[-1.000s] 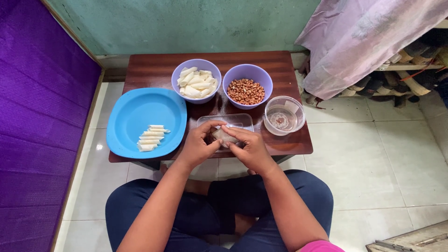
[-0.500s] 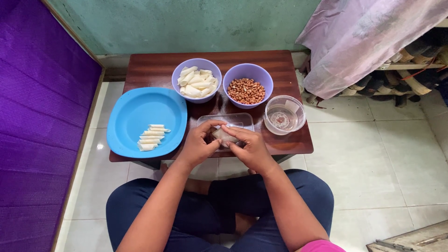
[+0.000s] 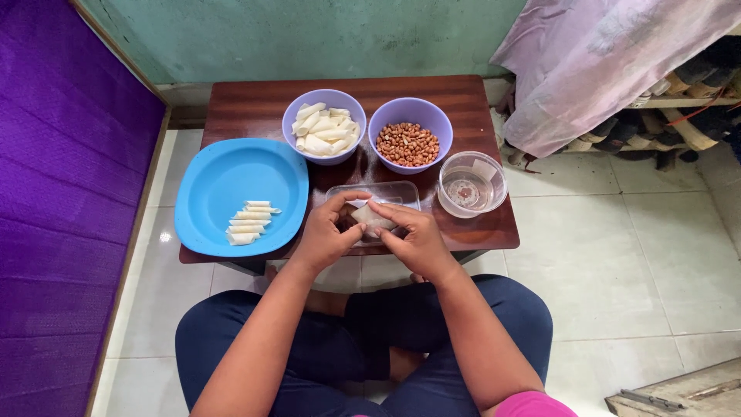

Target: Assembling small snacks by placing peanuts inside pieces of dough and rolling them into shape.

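Note:
Both hands meet over a clear flat tray (image 3: 397, 191) at the front of a low dark wooden table (image 3: 255, 108). My left hand (image 3: 328, 235) and my right hand (image 3: 409, 239) pinch a small pale pastry piece (image 3: 369, 218) between their fingertips. A blue plate (image 3: 231, 174) on the left holds several rolled white sticks (image 3: 248, 222). Behind the hands stand a purple bowl of white pastry pieces (image 3: 324, 133) and a purple bowl of peanuts (image 3: 408, 144). A clear round container (image 3: 472, 185) with a little liquid sits to the right.
A purple mat (image 3: 62, 201) lies on the left. Pale floor tiles (image 3: 617, 255) stretch to the right. A pink cloth (image 3: 610, 54) hangs over a cluttered shelf at the upper right. My crossed legs in dark trousers (image 3: 324, 347) are under the table's front edge.
The fingers shifted slightly on the pastry piece; otherwise nothing visibly moved.

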